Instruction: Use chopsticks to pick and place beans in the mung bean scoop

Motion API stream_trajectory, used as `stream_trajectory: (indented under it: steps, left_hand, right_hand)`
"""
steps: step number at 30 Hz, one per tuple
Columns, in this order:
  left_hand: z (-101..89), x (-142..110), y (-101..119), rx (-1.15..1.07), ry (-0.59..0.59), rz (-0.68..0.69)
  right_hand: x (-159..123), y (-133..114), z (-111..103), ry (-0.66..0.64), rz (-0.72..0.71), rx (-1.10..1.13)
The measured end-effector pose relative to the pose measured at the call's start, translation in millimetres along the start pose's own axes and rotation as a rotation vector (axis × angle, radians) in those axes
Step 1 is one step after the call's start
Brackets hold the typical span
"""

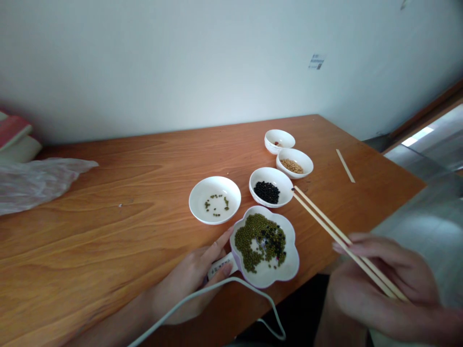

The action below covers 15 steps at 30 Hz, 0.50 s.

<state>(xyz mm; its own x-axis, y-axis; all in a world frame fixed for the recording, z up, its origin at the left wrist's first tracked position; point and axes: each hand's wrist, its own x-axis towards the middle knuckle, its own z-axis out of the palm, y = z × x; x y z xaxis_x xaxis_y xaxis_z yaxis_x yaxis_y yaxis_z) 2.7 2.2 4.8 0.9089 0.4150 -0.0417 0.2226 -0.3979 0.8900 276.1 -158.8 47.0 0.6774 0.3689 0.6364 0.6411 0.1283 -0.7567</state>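
Note:
My left hand (202, 270) is wrapped round the short handle of a white, flower-shaped dish (290, 270) with a purple rim. Green beans (253, 231) mixed with some black beans (279, 243) lie in that dish. A pair of wooden chopsticks (333, 231) is held in my right hand (383, 270). Their tips pinch a small dark bean (292, 189) at the right rim of a white bowl (256, 195) of black beans. To its left, another white bowl (215, 219) has a few green beans on its bottom.
Behind stand a white bowl (306, 166) of tan grains and a white bowl (270, 144) with a few reddish pieces. A wooden stick (345, 165) lies at the right. Clear plastic (43, 183) is at the left. A white cable (191, 298) crosses my left forearm.

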Motion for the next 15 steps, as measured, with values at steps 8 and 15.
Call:
stream_trajectory:
  steps: [8,15]
  left_hand:
    - [0.7,-1,-6,0.007,0.004,0.032]
    - [0.7,-1,1,0.032,0.013,0.025]
  right_hand:
    - [-12,-6,13,-0.003,-0.065,0.131]
    - [-8,-27,6,-0.492,0.082,0.008]
